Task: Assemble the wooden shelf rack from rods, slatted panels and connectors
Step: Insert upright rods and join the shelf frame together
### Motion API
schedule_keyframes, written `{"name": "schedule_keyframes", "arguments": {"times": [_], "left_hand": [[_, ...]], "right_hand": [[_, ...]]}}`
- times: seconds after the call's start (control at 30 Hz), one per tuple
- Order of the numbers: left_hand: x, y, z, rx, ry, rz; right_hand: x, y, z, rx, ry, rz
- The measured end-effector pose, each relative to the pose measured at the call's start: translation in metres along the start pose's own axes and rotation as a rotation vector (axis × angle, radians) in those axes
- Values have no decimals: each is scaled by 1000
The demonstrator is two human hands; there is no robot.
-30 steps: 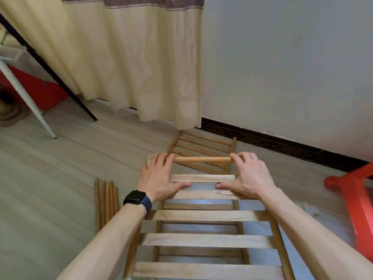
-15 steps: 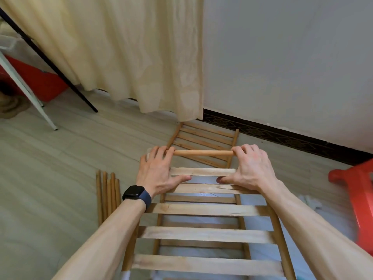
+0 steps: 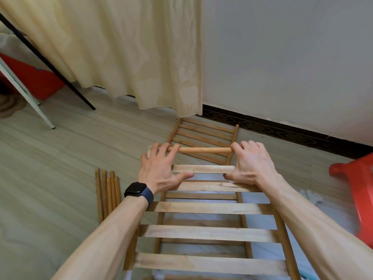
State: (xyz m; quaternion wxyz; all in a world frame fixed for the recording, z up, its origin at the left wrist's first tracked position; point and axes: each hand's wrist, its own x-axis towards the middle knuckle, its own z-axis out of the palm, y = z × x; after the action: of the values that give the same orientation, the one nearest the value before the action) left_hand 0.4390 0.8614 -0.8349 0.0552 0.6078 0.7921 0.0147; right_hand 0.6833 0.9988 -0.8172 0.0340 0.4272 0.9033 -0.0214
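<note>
Two hands, left hand (image 3: 158,171), right hand (image 3: 253,164), gripping rod (image 3: 203,150)

Soft even daylight, wide-angle edge distortion

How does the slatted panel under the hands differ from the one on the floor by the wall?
The near panel has wide, pale slats; the far panel has thin, darker ones. The left hand and right hand hold the rod at the near panel's end; the far panel lies untouched on the floor, a corner by the curtain. Both are wood, with slats between two side rails.
</note>
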Motion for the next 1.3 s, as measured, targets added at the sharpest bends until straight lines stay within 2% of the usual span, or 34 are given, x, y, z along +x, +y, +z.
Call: {"name": "schedule_keyframes", "arguments": {"times": [0.17,0.53,0.77,0.83,0.93,1.0,1.07,1.17,1.23,1.3], "left_hand": [[1,0,1,7,2,11],[19,-2,-3,31,-171,21],[-4,0,6,52,-75,39],[-5,0,6,52,-74,31],[-5,0,7,47,-93,40],[-6,2,7,32,-103,48],[-4,3,3,-66,-90,27],[0,-5,-2,-479,34,-51],[-6,-23,-1,-786,194,-178],[-18,-55,13,-898,267,-367]], "right_hand": [[0,-2,2,-28,-16,27],[12,-3,-1,43,-189,94],[-12,-7,4,29,-110,60],[-10,-8,1,42,-164,76],[-2,-13,-11,100,-350,149],[3,-29,-18,148,-388,150],[5,-60,-16,210,-307,83],[-4,-110,5,205,-135,-6],[-7,-127,17,158,-31,-10],[-3,-129,20,140,-10,-13]]}}
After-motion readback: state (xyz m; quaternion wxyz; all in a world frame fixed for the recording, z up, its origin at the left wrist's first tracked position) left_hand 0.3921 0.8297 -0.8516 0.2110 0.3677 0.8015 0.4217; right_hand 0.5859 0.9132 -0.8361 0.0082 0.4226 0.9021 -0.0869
